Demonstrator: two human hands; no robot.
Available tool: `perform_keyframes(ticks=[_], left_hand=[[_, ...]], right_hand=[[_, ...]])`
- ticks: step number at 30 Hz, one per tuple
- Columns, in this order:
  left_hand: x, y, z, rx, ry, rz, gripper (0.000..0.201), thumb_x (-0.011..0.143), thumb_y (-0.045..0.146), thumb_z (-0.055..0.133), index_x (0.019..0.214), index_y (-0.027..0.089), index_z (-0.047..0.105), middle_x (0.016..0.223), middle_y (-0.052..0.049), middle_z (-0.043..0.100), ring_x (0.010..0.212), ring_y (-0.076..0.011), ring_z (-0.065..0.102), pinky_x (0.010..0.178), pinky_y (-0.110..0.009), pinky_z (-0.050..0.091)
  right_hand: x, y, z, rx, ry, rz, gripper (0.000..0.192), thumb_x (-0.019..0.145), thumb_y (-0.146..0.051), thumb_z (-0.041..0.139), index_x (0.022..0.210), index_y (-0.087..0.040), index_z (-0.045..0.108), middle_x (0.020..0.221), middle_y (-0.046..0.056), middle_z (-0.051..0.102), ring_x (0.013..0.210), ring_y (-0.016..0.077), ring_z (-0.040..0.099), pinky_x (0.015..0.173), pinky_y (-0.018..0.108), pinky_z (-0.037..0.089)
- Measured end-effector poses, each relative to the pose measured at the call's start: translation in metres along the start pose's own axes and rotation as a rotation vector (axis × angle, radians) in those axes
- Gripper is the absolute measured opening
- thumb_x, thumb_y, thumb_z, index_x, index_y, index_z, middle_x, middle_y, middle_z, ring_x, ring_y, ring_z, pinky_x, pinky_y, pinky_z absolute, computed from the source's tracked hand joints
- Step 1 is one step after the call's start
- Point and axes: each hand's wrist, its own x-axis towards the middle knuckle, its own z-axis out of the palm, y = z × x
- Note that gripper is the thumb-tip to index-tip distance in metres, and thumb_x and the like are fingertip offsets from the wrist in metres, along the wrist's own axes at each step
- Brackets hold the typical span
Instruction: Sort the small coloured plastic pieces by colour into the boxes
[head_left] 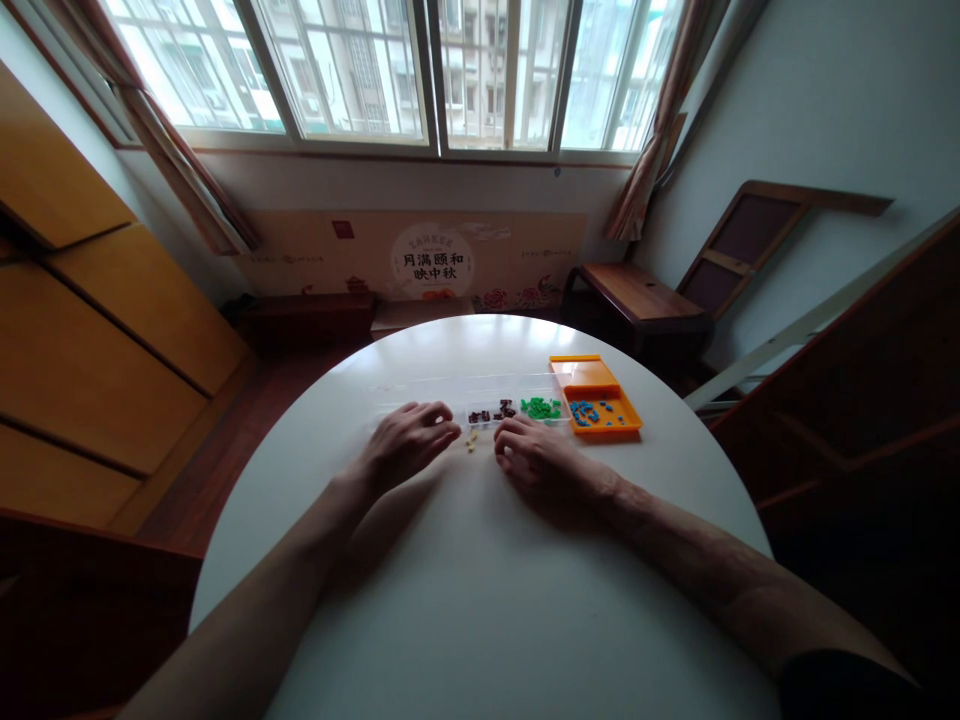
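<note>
Both my hands rest on a round white table (480, 600). My left hand (409, 440) lies palm down with the fingers curled loosely, its fingertips near a few small yellow pieces (471, 440). My right hand (536, 458) lies palm down just right of those pieces, fingers bent. Neither hand visibly holds anything. Just beyond the fingers stands a clear compartment box (450, 392) holding dark brown pieces (493, 411) and green pieces (541, 407). To its right an orange tray (626, 420) holds blue pieces (592, 411).
A wooden chair (645, 295) and a leaning wooden frame (757, 240) stand at the back right. Wooden cabinets (90, 340) line the left wall. Windows with curtains and a printed cardboard panel (427, 262) are behind the table.
</note>
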Motion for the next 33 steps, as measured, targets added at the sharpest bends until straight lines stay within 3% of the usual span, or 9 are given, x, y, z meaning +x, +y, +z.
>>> perform_keyframes(ticks=[5, 9, 19, 24, 28, 33], left_hand=[[-0.006, -0.003, 0.006, -0.074, 0.135, -0.204, 0.024, 0.111, 0.037, 0.063, 0.103, 0.024, 0.082, 0.105, -0.007, 0.076, 0.083, -0.0177, 0.07, 0.079, -0.031, 0.054], [-0.009, -0.007, 0.01, -0.081, 0.172, -0.324, 0.023, 0.109, 0.038, 0.066, 0.102, 0.023, 0.083, 0.105, -0.006, 0.076, 0.077, -0.0158, 0.067, 0.078, -0.031, 0.053], [-0.009, -0.006, 0.008, -0.032, 0.176, -0.381, 0.024, 0.108, 0.036, 0.066, 0.102, 0.023, 0.084, 0.103, -0.005, 0.077, 0.074, -0.0163, 0.066, 0.081, -0.035, 0.054], [-0.006, 0.006, 0.005, -0.042, 0.186, -0.275, 0.022, 0.104, 0.038, 0.071, 0.091, 0.026, 0.084, 0.094, -0.004, 0.078, 0.075, -0.0172, 0.069, 0.077, -0.034, 0.054], [-0.002, 0.018, 0.006, -0.089, 0.067, -0.084, 0.021, 0.105, 0.038, 0.07, 0.095, 0.027, 0.085, 0.097, -0.004, 0.08, 0.076, -0.0173, 0.071, 0.078, -0.035, 0.054], [-0.003, 0.021, 0.01, -0.117, -0.028, -0.046, 0.021, 0.106, 0.034, 0.065, 0.106, 0.028, 0.086, 0.104, -0.006, 0.079, 0.079, -0.0173, 0.071, 0.084, -0.035, 0.057]], right_hand=[[0.001, -0.002, 0.0, -0.006, -0.007, -0.006, 0.011, 0.107, -0.016, 0.057, 0.101, -0.021, 0.065, 0.11, 0.01, 0.069, 0.099, 0.0243, 0.06, 0.098, 0.042, 0.056], [0.001, -0.002, 0.0, 0.01, -0.001, 0.002, 0.009, 0.107, -0.016, 0.058, 0.102, -0.02, 0.065, 0.111, 0.01, 0.069, 0.103, 0.0241, 0.06, 0.101, 0.042, 0.056], [0.001, -0.003, -0.001, 0.008, -0.008, 0.02, 0.009, 0.106, -0.014, 0.059, 0.104, -0.021, 0.064, 0.111, 0.009, 0.069, 0.103, 0.0242, 0.061, 0.101, 0.042, 0.056], [0.0, -0.003, 0.001, 0.002, -0.005, 0.059, 0.01, 0.104, -0.014, 0.061, 0.109, -0.021, 0.065, 0.114, 0.009, 0.07, 0.105, 0.0245, 0.061, 0.102, 0.042, 0.057], [0.001, -0.003, 0.001, 0.008, -0.013, 0.054, 0.008, 0.106, -0.017, 0.06, 0.11, -0.021, 0.066, 0.117, 0.009, 0.07, 0.107, 0.0244, 0.062, 0.104, 0.043, 0.057], [0.001, -0.002, 0.002, 0.012, -0.011, 0.074, 0.014, 0.105, -0.016, 0.06, 0.116, -0.022, 0.066, 0.12, 0.01, 0.07, 0.111, 0.0246, 0.064, 0.105, 0.044, 0.058]])
